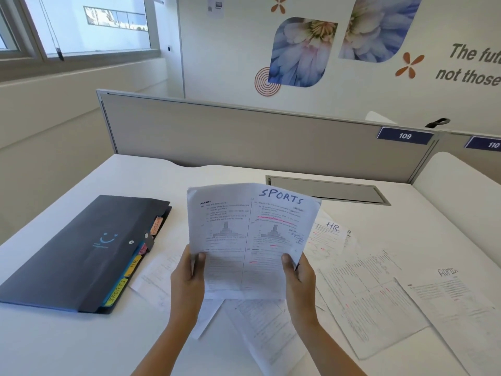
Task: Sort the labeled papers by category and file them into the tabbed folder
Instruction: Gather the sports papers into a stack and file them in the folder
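A printed sheet marked SPORTS (252, 234) is held upright above the desk. My left hand (188, 278) grips its lower left edge and my right hand (298, 278) grips its lower right edge. The dark tabbed folder (81, 251) lies closed at the left, with coloured tabs along its right side reading SPORTS (115, 291), HR (134, 263) and ADMIN (156, 226). A sheet marked HR (329, 237) lies behind the held paper on the right. A sheet marked ADMIN (455, 297) lies at the far right. Several more printed sheets (368, 302) are spread under and around my hands.
The white desk (67, 343) is bounded at the back by a grey partition (244, 137) bearing number plates 109 and 110. A grey cable hatch (325, 189) is set into the desk behind the papers. A window is at the upper left.
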A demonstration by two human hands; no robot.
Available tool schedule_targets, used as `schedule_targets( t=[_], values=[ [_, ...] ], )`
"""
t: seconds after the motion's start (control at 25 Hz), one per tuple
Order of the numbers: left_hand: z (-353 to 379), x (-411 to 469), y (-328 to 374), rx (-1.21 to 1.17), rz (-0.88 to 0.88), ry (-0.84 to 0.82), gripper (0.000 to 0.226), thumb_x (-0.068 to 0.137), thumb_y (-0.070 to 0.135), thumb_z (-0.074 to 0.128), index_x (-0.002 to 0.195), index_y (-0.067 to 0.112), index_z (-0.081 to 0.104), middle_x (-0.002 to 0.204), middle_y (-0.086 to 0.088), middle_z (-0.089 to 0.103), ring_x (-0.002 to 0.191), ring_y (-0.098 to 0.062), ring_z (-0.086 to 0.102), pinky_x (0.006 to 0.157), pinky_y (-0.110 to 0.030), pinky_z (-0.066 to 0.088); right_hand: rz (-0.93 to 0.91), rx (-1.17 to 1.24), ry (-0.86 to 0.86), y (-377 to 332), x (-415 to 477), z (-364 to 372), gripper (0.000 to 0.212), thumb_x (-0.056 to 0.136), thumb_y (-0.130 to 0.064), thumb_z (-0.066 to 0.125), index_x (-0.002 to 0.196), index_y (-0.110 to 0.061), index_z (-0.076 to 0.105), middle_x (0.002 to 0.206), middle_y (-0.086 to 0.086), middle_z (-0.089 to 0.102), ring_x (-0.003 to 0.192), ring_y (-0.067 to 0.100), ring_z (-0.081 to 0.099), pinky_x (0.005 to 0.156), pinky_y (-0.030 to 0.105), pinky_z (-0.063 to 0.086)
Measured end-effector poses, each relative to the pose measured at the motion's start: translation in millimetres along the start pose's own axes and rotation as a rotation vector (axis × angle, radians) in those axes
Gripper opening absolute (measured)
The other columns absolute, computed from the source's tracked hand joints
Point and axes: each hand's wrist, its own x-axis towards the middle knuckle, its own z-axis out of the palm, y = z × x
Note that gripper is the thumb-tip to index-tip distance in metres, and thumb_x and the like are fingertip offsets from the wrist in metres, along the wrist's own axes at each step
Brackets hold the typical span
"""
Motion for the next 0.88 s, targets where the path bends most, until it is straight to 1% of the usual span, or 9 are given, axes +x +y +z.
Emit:
schedule_targets(
  t=[0.12, 0.24, 0.32, 0.4, 0.48, 0.56, 0.64, 0.72, 0.88],
  values=[
    [3.7, -4.0, -10.9, 0.100, -0.012, -0.009, 0.021, 0.099, 0.015, 0.042, 0.112, 0.011, 0.059, 0.096, 0.001, 0.063, 0.090, -0.019, 0.056, 0.075, -0.027, 0.040, 0.029, -0.048, -0.051, 12.6, -4.8, -2.4, 0.044, 0.097, -0.017, 0.049, 0.140, -0.013, 0.043, 0.128, -0.003, 0.058, 0.120, 0.010, 0.053, 0.082, -0.001, 0.043],
    [-0.4, -8.1, -7.6, 0.147, 0.008, 0.028, 0.017, 0.099, 0.016, 0.044, 0.108, 0.017, 0.058, 0.090, 0.011, 0.062, 0.081, -0.006, 0.056, 0.068, -0.018, 0.040, 0.016, -0.097, -0.095, 5.4, -4.1, -3.9, 0.042, 0.097, -0.016, 0.050, 0.138, -0.015, 0.045, 0.126, -0.010, 0.058, 0.117, -0.003, 0.052, 0.083, -0.002, 0.040],
    [-9.7, -7.4, -0.5, 0.179, 0.047, 0.055, 0.012, 0.098, 0.017, 0.046, 0.098, 0.019, 0.058, 0.082, 0.014, 0.061, 0.074, -0.003, 0.054, 0.060, -0.010, 0.038, -0.021, -0.104, -0.120, -4.4, -4.8, -2.7, 0.037, 0.097, -0.014, 0.050, 0.132, -0.025, 0.045, 0.119, -0.023, 0.056, 0.108, -0.018, 0.050, 0.085, -0.001, 0.040],
    [-19.6, -0.5, 1.1, 0.194, 0.056, 0.078, 0.012, 0.098, 0.020, 0.048, 0.094, 0.016, 0.059, 0.080, 0.011, 0.062, 0.074, -0.007, 0.054, 0.058, -0.011, 0.039, -0.045, -0.154, -0.144, -10.1, -7.2, -1.6, 0.030, 0.096, -0.014, 0.052, 0.125, -0.024, 0.052, 0.105, -0.029, 0.060, 0.095, -0.016, 0.056, 0.079, 0.001, 0.044],
    [-29.8, 11.2, -1.1, 0.222, 0.064, 0.095, 0.018, 0.097, 0.022, 0.051, 0.090, 0.008, 0.059, 0.080, 0.003, 0.063, 0.075, -0.014, 0.055, 0.062, -0.023, 0.041, -0.057, -0.238, -0.163, -12.2, -8.9, 1.9, 0.020, 0.095, -0.018, 0.055, 0.114, -0.015, 0.060, 0.075, -0.028, 0.063, 0.070, -0.008, 0.058, 0.062, 0.005, 0.043],
    [-41.5, 22.5, -2.1, 0.246, 0.082, 0.091, 0.019, 0.096, 0.022, 0.052, 0.090, 0.006, 0.059, 0.079, -0.002, 0.063, 0.073, -0.017, 0.054, 0.061, -0.031, 0.042, -0.062, -0.290, -0.178, -13.5, -11.1, 9.1, 0.015, 0.093, -0.021, 0.057, 0.108, -0.020, 0.063, 0.065, -0.020, 0.063, 0.055, 0.000, 0.051, 0.054, 0.009, 0.040],
    [-57.3, 34.2, 1.1, 0.255, 0.079, 0.042, 0.015, 0.095, 0.021, 0.054, 0.095, 0.007, 0.061, 0.083, -0.002, 0.065, 0.076, -0.016, 0.057, 0.066, -0.033, 0.048, -0.049, -0.300, -0.170, -16.3, -13.2, 21.6, 0.014, 0.092, -0.024, 0.060, 0.105, -0.028, 0.063, 0.074, -0.011, 0.068, 0.058, 0.004, 0.053, 0.055, 0.010, 0.042],
    [-75.5, 48.6, 2.2, 0.299, 0.040, -0.038, 0.012, 0.094, 0.021, 0.056, 0.100, 0.013, 0.063, 0.088, -0.003, 0.068, 0.081, -0.020, 0.062, 0.073, -0.035, 0.051, -0.004, -0.274, -0.119, -15.8, -14.6, 38.2, 0.006, 0.091, -0.024, 0.061, 0.095, -0.022, 0.065, 0.080, -0.006, 0.069, 0.063, 0.004, 0.056, 0.056, 0.011, 0.042],
    [-118.6, 78.1, -9.4, 0.278, -0.045, -0.065, 0.011, 0.092, 0.021, 0.058, 0.097, 0.017, 0.067, 0.092, 0.002, 0.073, 0.084, -0.015, 0.069, 0.083, -0.031, 0.054, 0.035, -0.289, 0.006, -14.8, -17.8, 75.4, 0.020, 0.091, -0.024, 0.062, 0.074, -0.014, 0.060, 0.065, 0.007, 0.059, 0.057, 0.008, 0.042, 0.054, 0.016, 0.032]
  ],
)
